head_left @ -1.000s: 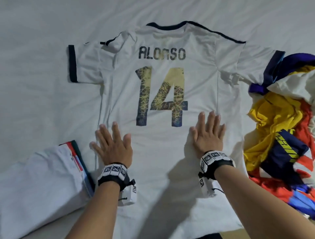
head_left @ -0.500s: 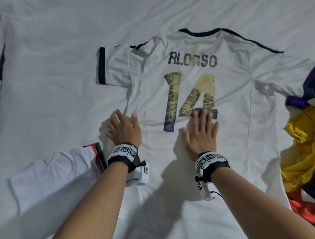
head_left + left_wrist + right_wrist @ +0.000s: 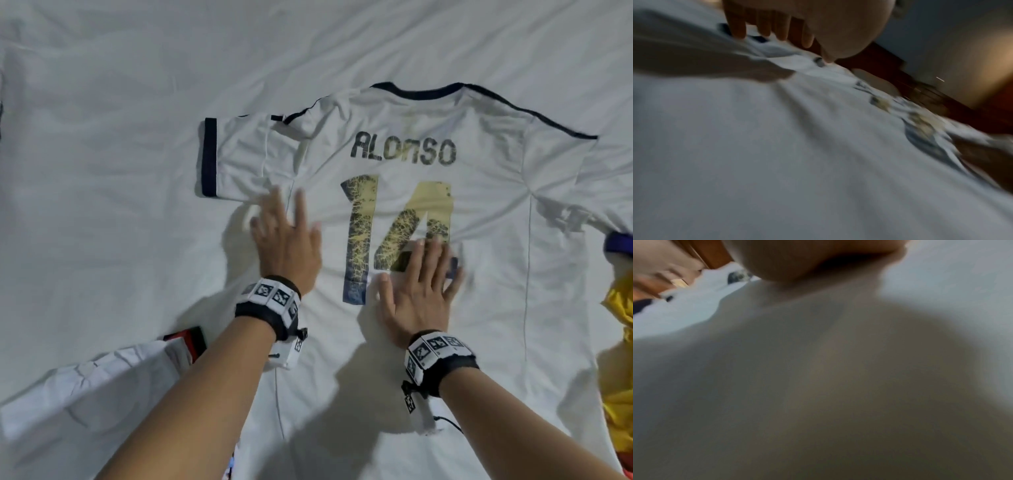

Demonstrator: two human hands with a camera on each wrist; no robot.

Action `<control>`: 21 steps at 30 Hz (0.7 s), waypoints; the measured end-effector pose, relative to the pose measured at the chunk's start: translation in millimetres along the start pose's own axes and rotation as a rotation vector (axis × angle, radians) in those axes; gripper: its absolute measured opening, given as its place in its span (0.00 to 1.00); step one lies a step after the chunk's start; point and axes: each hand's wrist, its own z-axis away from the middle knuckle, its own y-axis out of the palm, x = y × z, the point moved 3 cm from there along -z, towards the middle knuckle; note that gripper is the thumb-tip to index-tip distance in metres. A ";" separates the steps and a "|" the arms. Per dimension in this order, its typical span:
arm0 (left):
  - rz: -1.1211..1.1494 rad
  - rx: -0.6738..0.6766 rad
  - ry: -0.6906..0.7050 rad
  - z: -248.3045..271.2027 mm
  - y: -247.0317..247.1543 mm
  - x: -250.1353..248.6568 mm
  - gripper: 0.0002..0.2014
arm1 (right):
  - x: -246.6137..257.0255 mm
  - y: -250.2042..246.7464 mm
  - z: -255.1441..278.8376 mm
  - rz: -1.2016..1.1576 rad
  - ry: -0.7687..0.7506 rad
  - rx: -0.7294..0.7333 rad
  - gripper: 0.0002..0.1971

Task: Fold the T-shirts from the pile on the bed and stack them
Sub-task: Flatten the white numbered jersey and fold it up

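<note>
A white jersey [image 3: 479,205] with navy trim, the name ALONSO and a gold 14 lies spread back-up on the bed. My left hand [image 3: 286,240] lies flat with straight fingers on the jersey's left side, just below the left sleeve [image 3: 236,157]. My right hand [image 3: 421,284] presses flat on the lower part of the 14. The left wrist view shows my left hand's fingers [image 3: 764,29] straight over the white cloth [image 3: 777,162]. In the right wrist view only blurred palm [image 3: 797,261] and white fabric [image 3: 818,386] are visible.
A folded white shirt [image 3: 89,387] with red and green trim lies at the lower left. The pile of coloured shirts [image 3: 616,359], yellow and red, sits at the right edge. White bedsheet [image 3: 102,171] stretches to the left and beyond the jersey.
Both hands have slid up the jersey, away from me, the left toward the left sleeve and the right onto the 14. The view has shifted left, so the pile is mostly out of frame.
</note>
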 end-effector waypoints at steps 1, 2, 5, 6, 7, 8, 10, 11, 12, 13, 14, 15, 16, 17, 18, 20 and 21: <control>-0.070 0.087 0.176 -0.6 10.3 -9.1 0.34 | 10.2 -6.4 -8.2 0.015 -0.052 -0.023 0.42; -0.129 0.161 0.276 -2.4 20.7 -11.3 0.35 | 21.6 -11.5 -17.9 0.034 -0.110 -0.029 0.41; -0.153 0.177 0.199 -18.4 26.3 4.3 0.35 | 54.4 -19.7 -50.9 0.027 -0.232 0.008 0.39; -0.128 0.110 0.164 -25.9 19.3 7.7 0.34 | 61.6 -18.8 -61.6 0.023 -0.245 0.021 0.39; -0.074 0.018 0.148 -35.0 10.4 9.7 0.32 | 66.5 -16.3 -71.4 0.023 -0.249 0.032 0.39; -0.017 -0.083 0.126 -45.6 0.3 12.8 0.30 | 70.2 -13.0 -80.2 0.022 -0.250 0.040 0.40; 0.070 -0.226 -0.043 -73.1 -16.2 31.8 0.26 | 75.3 -5.1 -92.7 0.013 -0.240 0.056 0.40; 0.117 -0.232 -0.207 -89.7 -21.9 48.3 0.26 | 76.6 -1.7 -96.3 0.008 -0.231 0.056 0.40; 0.170 -0.192 -0.394 -106.6 -25.9 66.8 0.29 | 77.2 0.9 -98.1 0.004 -0.224 0.051 0.40; 0.214 -0.126 -0.564 -122.4 -28.4 84.7 0.32 | 77.5 2.9 -99.0 0.002 -0.217 0.044 0.40; 0.234 -0.057 -0.681 -136.6 -30.1 100.5 0.35 | 77.5 4.3 -99.1 0.001 -0.212 0.042 0.40; 0.239 0.005 -0.733 -147.9 -32.5 111.8 0.36 | 77.5 4.8 -98.8 0.001 -0.209 0.042 0.40; 0.243 0.042 -0.728 -157.4 -35.4 119.1 0.35 | 78.0 4.8 -98.8 0.001 -0.208 0.043 0.40; 0.251 0.049 -0.687 -164.6 -36.4 123.7 0.31 | 78.8 3.8 -98.6 0.000 -0.205 0.045 0.40; 0.252 0.036 -0.639 -168.9 -37.7 125.8 0.27 | 79.1 3.6 -98.8 0.000 -0.202 0.046 0.40; 0.255 -0.047 -0.591 -168.7 -40.6 131.6 0.21 | 79.7 4.1 -99.5 0.003 -0.196 0.055 0.40; 0.275 -0.096 -0.597 -165.0 -42.1 136.5 0.21 | 79.9 4.6 -99.5 0.003 -0.194 0.060 0.40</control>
